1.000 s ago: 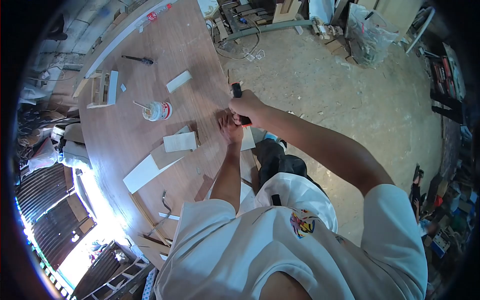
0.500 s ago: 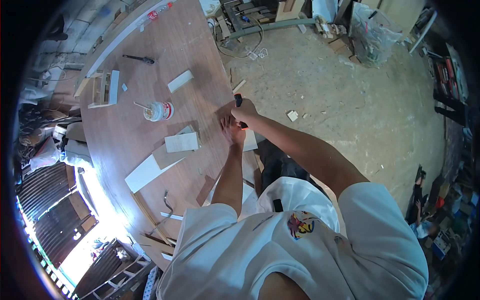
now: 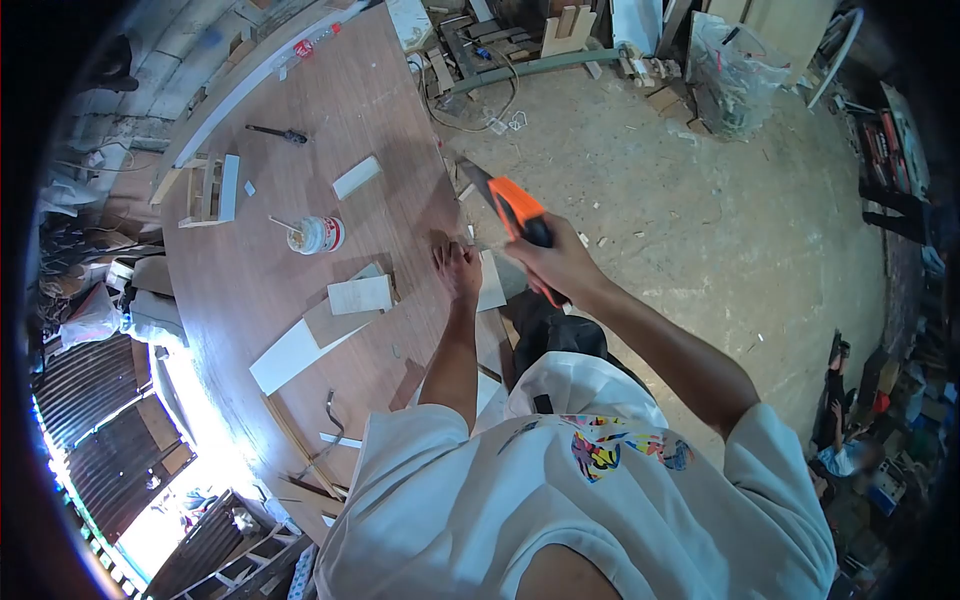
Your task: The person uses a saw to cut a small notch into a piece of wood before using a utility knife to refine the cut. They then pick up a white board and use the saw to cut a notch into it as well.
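Note:
My right hand point(image 3: 562, 262) is closed round the handle of a handsaw point(image 3: 518, 208) with an orange and black grip. The saw's blade points up and left, past the table's edge. My left hand point(image 3: 459, 270) rests on the wooden table point(image 3: 400, 130) near that edge, its fingers apart and slightly bent. Right beside it, a white board point(image 3: 491, 282) sticks out at the edge; whether the hand touches it I cannot tell. A small pale bit lies near my left fingertips.
On the table are a white block point(image 3: 357, 177), a jar point(image 3: 318, 235) with a stick, stacked white pieces point(image 3: 361, 295), a black tool point(image 3: 277, 133), a small wooden frame point(image 3: 210, 190) and a bottle point(image 3: 318, 40). Another person point(image 3: 845, 455) is low at the far right.
My right hand has moved right and down, away from my left hand, and the saw is now in full view over the floor. My left hand has shifted slightly.

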A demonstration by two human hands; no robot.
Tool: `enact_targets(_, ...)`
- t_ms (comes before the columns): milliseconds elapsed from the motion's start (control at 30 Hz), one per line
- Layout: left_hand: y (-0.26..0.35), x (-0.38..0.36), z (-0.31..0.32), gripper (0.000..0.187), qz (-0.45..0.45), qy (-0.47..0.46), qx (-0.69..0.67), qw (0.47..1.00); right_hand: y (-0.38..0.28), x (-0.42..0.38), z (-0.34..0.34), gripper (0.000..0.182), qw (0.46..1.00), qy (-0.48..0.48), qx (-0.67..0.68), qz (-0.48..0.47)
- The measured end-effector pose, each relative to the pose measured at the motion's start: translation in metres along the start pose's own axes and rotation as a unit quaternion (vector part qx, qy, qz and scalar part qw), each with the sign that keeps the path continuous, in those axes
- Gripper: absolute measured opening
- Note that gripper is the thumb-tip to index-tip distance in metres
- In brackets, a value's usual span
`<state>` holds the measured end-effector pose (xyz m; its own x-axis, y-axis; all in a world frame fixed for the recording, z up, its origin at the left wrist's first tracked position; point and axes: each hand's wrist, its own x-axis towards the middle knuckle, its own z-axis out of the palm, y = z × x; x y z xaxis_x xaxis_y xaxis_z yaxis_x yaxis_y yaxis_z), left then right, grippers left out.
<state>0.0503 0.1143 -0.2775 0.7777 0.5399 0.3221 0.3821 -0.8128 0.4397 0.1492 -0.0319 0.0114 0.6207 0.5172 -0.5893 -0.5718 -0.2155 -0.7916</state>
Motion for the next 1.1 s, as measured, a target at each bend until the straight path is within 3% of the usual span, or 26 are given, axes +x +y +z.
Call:
enact_targets(133, -0.004, 0.001, 0.001, 0.011, -0.011, -0.003, -0.016, 1.0, 0.048, -0.022, -0.04, 0.015, 0.998, -0.001, -0.057, 0.019)
enact_targets(200, 0.006, 0.009, -0.016, 0.011, -0.004, 0.001, -0.013, 1.0, 0.077, -0.037, -0.053, 0.013, 0.989, 0.054, -0.129, -0.054)
enact_targets(300, -0.002, 0.01, -0.012, 0.011, -0.013, 0.007, -0.002, 1.0, 0.103, -0.06, -0.065, 0.013, 0.984, 0.078, -0.158, -0.024)
enact_targets(433, -0.002, 0.014, -0.02, 0.017, -0.017, -0.009, -0.012, 1.0, 0.136, -0.07, -0.065, 0.013, 0.985, 0.092, -0.139, -0.055)
enact_targets(533, 0.004, 0.01, -0.033, 0.033, -0.004, -0.052, -0.04, 0.998, 0.137, -0.069, -0.06, 0.013, 0.991, 0.105, -0.087, -0.007)
enact_targets(600, 0.012, 0.007, -0.039, 0.053, -0.009, -0.09, 0.009, 0.996, 0.134, -0.063, -0.057, 0.011, 0.992, 0.092, -0.084, -0.029)
enact_targets(633, 0.017, 0.002, -0.041, 0.053, -0.012, -0.086, 0.009, 0.996, 0.131, -0.06, -0.056, 0.01, 0.992, 0.081, -0.08, -0.049)
enact_targets(733, 0.031, -0.015, -0.052, 0.095, -0.073, -0.093, 0.011, 0.993, 0.112, -0.052, -0.055, 0.01, 0.99, 0.075, -0.1, -0.068)
enact_targets(767, 0.037, -0.024, -0.055, 0.095, -0.078, -0.089, 0.012, 0.993, 0.109, -0.049, -0.056, 0.01, 0.99, 0.07, -0.104, -0.069)
enact_targets(833, 0.048, -0.03, -0.06, 0.105, -0.176, -0.106, 0.129, 0.97, 0.099, -0.038, -0.057, 0.009, 0.985, 0.058, -0.128, -0.1)
enact_targets(867, 0.049, -0.03, -0.063, 0.105, -0.178, -0.099, 0.129, 0.97, 0.092, -0.033, -0.057, 0.009, 0.984, 0.055, -0.13, -0.105)
enact_targets(933, 0.05, -0.035, -0.063, 0.107, -0.307, -0.106, 0.075, 0.943, 0.074, -0.029, -0.058, 0.011, 0.992, 0.045, -0.105, -0.057)
enact_targets(967, 0.048, -0.032, -0.061, 0.107, -0.311, -0.1, 0.073, 0.942, 0.068, -0.026, -0.059, 0.011, 0.991, 0.041, -0.11, -0.06)
enact_targets(1033, 0.033, -0.029, -0.053, 0.105, -0.387, -0.175, -0.017, 0.905, 0.058, -0.02, -0.059, 0.01, 0.998, 0.029, -0.046, -0.034)
enact_targets(1067, 0.028, -0.025, -0.048, 0.105, -0.389, -0.169, -0.019, 0.905, 0.056, -0.016, -0.06, 0.01, 0.998, 0.024, -0.05, -0.037)
enact_targets(1100, 0.024, -0.019, -0.042, 0.093, -0.337, -0.082, -0.12, 0.93, 0.058, -0.011, -0.062, 0.01, 0.997, 0.031, -0.046, -0.05)
